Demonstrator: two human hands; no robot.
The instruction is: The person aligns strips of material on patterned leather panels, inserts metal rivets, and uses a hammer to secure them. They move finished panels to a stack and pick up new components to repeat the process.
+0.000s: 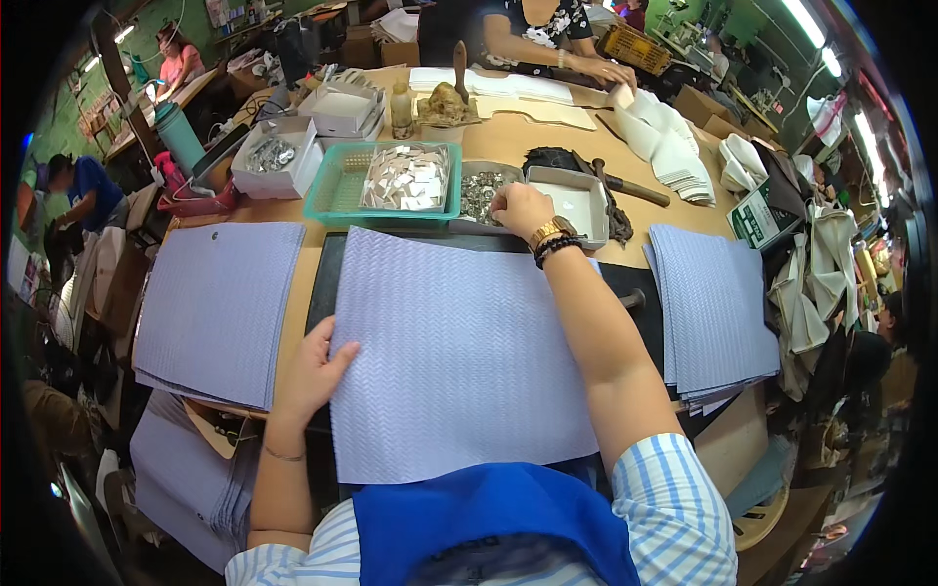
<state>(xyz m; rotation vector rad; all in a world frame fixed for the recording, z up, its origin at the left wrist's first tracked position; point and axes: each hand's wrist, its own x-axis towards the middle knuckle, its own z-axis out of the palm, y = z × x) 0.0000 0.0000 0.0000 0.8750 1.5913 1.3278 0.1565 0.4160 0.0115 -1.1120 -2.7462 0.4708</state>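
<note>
A lavender sheet with a woven pattern (459, 352) lies in front of me on a black work surface (324, 283). My left hand (320, 366) grips its left edge, thumb on top and fingers partly hidden. Beyond the sheet, my right hand (521, 210) reaches to a small tray of shiny metal fasteners (479, 192). Its fingers are bent together at the tray's right side; anything between them is too small to make out. Right of that hand is a white cardboard box (570, 198) with few bits inside.
Stacks of lavender sheets (220, 303) (708, 303) flank me. A green basket (332, 188) holds pale square pieces (405, 178). Behind it stand a bottle (402, 109) and a brush (460, 73). A hammer (630, 188) lies at right. Across the table, another person's hands (606, 73) handle white material (660, 142).
</note>
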